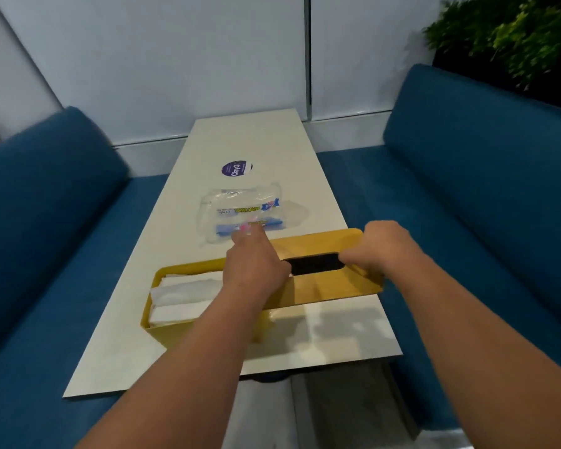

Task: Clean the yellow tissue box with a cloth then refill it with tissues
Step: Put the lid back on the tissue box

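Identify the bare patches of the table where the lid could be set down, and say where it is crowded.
Bare table lies at the far end beyond the round purple sticker, along the left edge beside the yellow tissue box, and at the near right corner below the lid. The middle is crowded: the plastic tissue packet, left hand, right hand.

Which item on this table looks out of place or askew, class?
The yellow lid sits askew, shifted right off the tissue box, leaving the tissues exposed. Both hands, left hand and right hand, hold it.
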A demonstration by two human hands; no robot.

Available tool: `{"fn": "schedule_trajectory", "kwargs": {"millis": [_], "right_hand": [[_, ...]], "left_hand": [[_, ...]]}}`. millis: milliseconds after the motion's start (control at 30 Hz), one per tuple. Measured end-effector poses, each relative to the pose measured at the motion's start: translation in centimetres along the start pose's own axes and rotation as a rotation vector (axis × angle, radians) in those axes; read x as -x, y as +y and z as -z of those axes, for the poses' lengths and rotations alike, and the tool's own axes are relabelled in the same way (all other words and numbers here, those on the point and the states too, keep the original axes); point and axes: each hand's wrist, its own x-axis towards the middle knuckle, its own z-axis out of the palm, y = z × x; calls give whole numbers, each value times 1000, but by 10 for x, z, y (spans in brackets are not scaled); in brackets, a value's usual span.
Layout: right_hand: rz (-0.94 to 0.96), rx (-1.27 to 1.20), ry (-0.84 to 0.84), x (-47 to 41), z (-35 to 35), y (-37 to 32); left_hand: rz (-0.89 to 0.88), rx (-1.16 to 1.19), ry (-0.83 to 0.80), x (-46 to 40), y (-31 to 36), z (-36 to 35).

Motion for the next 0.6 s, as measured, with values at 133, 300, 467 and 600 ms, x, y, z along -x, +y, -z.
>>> {"fn": "schedule_trajectory", "kwargs": {"millis": [133,300,467,600], "right_hand": [[89,-22,-2,4,-30,-45],[164,-25,-28,9,-61,-93],[174,56,-59,13,-86,-132],[141,62,-54,12,-92,-153]], "left_hand": [[71,-5,33,-9,-50,21],[115,17,34,-22,-109,35],[120,64,35,-29,-157,36],[121,90,26,-37,-175,35]]}}
